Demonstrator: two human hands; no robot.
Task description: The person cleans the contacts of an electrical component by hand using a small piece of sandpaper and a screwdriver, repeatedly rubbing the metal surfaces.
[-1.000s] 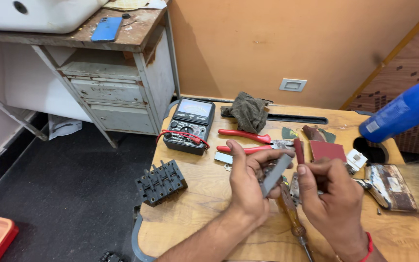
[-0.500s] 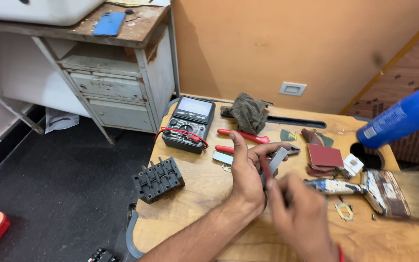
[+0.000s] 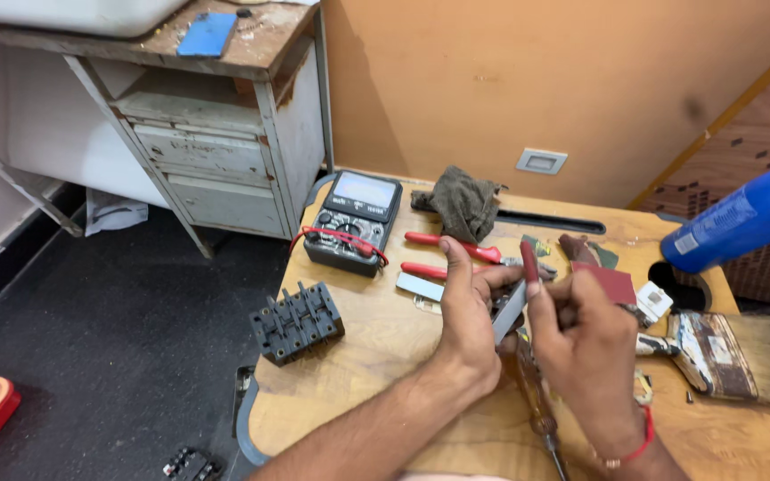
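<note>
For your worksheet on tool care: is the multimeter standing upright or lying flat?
Lying flat: the multimeter rests face-up on the wooden table, screen and dial showing.

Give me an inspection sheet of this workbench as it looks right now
Surface: wooden table, worn, crowded at the back.
Job's things: grey metal strip held between both hands.
Clutter: multimeter, black terminal block, red pliers, rag, paintbrush, blue bottle, screwdriver.
Grippers: left hand and right hand both grip the strip.
Cables: red lead across the multimeter.
Surroundings: orange wall, metal cabinet, dark floor.
</note>
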